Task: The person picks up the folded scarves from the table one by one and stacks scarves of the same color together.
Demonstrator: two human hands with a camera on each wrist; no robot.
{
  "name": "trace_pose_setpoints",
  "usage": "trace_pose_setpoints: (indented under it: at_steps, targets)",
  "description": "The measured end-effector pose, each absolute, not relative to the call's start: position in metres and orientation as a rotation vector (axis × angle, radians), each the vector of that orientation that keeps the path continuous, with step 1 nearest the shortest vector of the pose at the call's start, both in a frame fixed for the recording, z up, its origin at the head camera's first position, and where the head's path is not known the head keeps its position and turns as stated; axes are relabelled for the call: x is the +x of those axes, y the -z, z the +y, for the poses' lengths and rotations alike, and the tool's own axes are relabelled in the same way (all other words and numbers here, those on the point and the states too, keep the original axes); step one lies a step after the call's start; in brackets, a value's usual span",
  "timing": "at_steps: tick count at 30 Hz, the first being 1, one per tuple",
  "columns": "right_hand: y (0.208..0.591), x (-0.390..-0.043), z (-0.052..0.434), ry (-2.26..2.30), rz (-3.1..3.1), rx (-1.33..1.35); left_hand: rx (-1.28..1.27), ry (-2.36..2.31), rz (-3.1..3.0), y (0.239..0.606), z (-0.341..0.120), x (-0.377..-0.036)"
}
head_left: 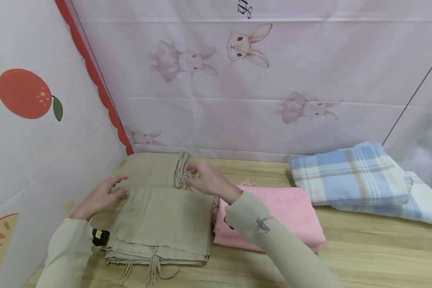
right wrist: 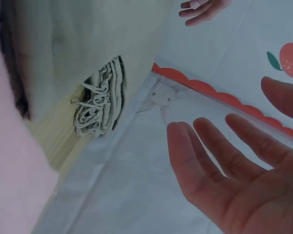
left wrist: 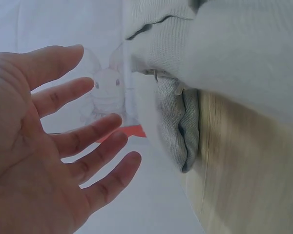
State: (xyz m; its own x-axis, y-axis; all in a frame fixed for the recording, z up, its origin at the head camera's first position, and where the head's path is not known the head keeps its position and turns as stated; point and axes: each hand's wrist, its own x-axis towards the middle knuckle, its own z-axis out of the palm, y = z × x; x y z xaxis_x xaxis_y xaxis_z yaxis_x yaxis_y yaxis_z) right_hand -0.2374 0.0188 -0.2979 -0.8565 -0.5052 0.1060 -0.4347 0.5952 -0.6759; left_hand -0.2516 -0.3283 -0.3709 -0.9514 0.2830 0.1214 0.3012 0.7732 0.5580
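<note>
Wooden tabletop w/ bunny-print backdrop: two bare hands over a folded beige fringed scarf.
L hand hovers at scarf's left edge, fingers spread, holding nothing; R hand sits near the fringe at the far fold, fingers extended, no grip seen. Scarf lies at table's left, just beside a folded pink cloth; blue plaid cloth well apart, far right.
</note>
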Motion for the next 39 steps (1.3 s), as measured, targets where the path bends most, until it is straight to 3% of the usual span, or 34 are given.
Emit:
trace_pose_setpoints:
  at_steps: [13,39]
  targets:
    - [0.307,-0.268,0.009,1.293,2.549,-0.561,-0.496,0.918,-2.884,0.372,-0.329,-0.263]
    - [0.339,-0.296,-0.012,1.531,2.394,-0.385,-0.410,0.706,-2.936,0.372,-0.339,-0.290]
